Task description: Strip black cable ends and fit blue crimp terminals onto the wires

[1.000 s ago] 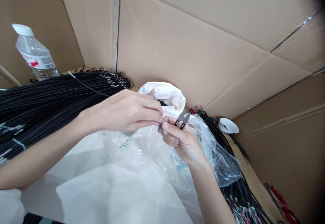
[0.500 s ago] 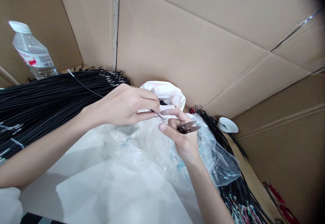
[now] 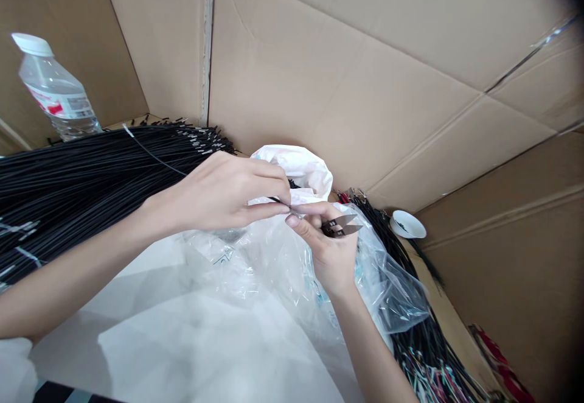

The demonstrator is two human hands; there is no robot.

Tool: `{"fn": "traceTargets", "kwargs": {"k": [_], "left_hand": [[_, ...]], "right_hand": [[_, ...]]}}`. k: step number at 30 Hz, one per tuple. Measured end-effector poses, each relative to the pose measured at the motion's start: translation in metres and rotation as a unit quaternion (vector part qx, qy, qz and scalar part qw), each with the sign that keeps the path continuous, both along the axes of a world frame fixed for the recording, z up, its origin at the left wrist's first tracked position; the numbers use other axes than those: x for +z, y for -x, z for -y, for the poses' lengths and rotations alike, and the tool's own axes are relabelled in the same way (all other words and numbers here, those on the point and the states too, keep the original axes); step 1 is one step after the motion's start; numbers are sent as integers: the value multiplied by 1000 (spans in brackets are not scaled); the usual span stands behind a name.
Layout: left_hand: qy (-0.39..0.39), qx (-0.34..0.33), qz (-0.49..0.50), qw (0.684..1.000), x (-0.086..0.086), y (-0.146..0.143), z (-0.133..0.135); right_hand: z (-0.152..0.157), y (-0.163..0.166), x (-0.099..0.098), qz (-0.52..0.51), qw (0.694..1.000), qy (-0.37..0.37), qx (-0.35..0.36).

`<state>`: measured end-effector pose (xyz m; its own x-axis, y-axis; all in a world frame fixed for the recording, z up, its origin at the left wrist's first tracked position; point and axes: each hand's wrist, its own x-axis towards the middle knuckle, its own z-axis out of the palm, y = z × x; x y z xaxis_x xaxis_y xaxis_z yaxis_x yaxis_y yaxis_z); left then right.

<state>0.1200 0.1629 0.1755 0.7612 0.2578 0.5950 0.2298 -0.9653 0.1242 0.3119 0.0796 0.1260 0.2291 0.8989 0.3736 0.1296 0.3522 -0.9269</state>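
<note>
My left hand (image 3: 228, 191) is closed in a pinch on a thin black wire (image 3: 276, 199) over a clear plastic bag (image 3: 274, 263). My right hand (image 3: 326, 248) meets it fingertip to fingertip and grips small thread snips (image 3: 341, 225), whose blades point right. Thumb and forefinger of the right hand also pinch the wire's end. A crumpled white bag (image 3: 301, 171) lies just behind both hands.
A big bundle of black wires (image 3: 82, 178) lies at the left with a water bottle (image 3: 55, 92) behind it. More wires (image 3: 424, 354) run down the right side beside a small white cup (image 3: 407, 224). Cardboard walls (image 3: 347, 86) enclose the white table (image 3: 191, 348).
The snips swung from pointing up to pointing right. My right hand's fingers came back to meet my left hand's pinch on the wire.
</note>
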Motion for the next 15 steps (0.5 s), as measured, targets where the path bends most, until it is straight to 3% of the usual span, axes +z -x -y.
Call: {"fn": "traceTargets", "kwargs": {"k": [15], "left_hand": [[-111,31,29,993,-5,-1,4]], "right_hand": [[-1,-5,-4,-16,999,19,32]]}}
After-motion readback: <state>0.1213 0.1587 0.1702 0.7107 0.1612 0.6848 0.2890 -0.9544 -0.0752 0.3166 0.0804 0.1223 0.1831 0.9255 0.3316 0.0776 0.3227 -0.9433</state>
